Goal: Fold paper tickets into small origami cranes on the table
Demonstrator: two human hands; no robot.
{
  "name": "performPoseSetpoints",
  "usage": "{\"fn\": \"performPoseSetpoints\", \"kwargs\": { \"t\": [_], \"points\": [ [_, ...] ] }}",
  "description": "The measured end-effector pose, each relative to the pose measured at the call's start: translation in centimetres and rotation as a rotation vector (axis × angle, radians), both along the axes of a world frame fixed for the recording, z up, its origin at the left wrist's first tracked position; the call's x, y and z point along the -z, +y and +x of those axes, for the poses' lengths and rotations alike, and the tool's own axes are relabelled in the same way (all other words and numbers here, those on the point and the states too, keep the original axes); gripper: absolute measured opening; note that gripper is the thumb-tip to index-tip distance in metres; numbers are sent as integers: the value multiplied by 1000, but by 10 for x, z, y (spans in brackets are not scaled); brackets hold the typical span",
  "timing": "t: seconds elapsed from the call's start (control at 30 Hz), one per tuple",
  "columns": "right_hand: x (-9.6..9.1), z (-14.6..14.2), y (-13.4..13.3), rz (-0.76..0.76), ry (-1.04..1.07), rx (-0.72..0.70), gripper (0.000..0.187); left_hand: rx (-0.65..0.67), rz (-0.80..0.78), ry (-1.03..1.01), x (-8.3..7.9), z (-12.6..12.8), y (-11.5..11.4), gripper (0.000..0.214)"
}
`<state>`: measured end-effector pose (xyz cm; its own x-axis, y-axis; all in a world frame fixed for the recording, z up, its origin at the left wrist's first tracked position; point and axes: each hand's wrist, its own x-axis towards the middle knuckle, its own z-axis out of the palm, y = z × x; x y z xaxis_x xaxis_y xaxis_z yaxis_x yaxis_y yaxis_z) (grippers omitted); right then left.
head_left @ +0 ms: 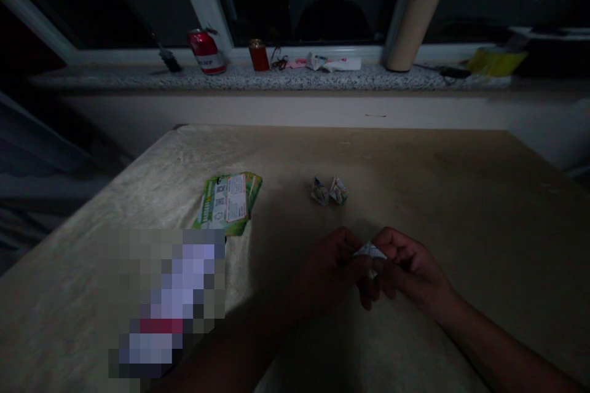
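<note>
Between my two hands is a small piece of folded printed paper [370, 251], pale with a crease pattern, held above the table. My left hand [332, 270] pinches its left side, and my right hand [408, 267] pinches the right side, thumbs close together on the near face. Fingers cover most of its lower part. Beyond my hands, two small folded paper pieces stand on the table: one on the left [319, 191] and one on the right [338, 190], side by side.
Green printed leaflets [225, 204] lie stacked on the cloth-covered table [437, 184], left of my hands. A blurred-out pale object [177, 295] lies nearer. On the windowsill [295, 81] stand a red can [206, 52], a red jar [259, 55] and a cardboard tube [419, 12].
</note>
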<state>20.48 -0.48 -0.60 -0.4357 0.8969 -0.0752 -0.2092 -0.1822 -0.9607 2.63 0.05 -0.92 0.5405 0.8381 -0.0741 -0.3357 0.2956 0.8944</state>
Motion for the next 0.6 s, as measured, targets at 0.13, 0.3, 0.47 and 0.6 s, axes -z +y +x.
{"fn": "performPoseSetpoints", "kwargs": {
  "t": [0.13,0.3,0.47,0.6],
  "points": [
    [6,-1,1,19,16,-40,28,-17,33,8,4,-1,2,37],
    [8,-1,1,61,-127,-46,37,-57,85,126,2,-4,3,37],
    [7,0,-1,77,-222,-13,41,-107,283,528,-11,-11,2,27],
    [7,-1,-1,94,-231,33,42,-190,297,527,-14,-11,2,26]
  ]
}}
